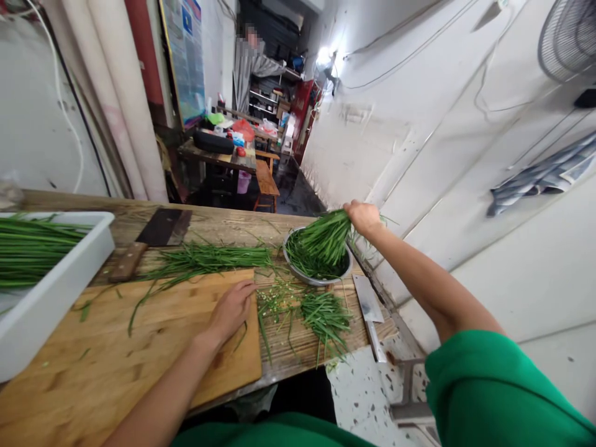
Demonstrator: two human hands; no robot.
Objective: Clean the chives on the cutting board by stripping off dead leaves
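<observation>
My right hand (364, 217) is closed around one end of a bunch of garlic chives (331, 236). The bunch slants down into a metal bowl (317, 282), where more green leaves lie. My left hand (233, 308) rests palm down near the right edge of the wooden cutting board (139, 347), its fingers loosely stretched, holding nothing. Right of the board are a small pile of cut chives (325, 316) and a scatter of pale trimmings (278, 299). Behind the board lies a loose row of long chives (216, 256).
A white tray (100, 248) of long chives stands at the left. A dark-bladed cleaver (159, 228) lies behind the board, and a silver cleaver (367, 301) lies by the table's right edge. A white wall (419, 174) runs along the right. Farther back are a cluttered table (223, 158) and a person.
</observation>
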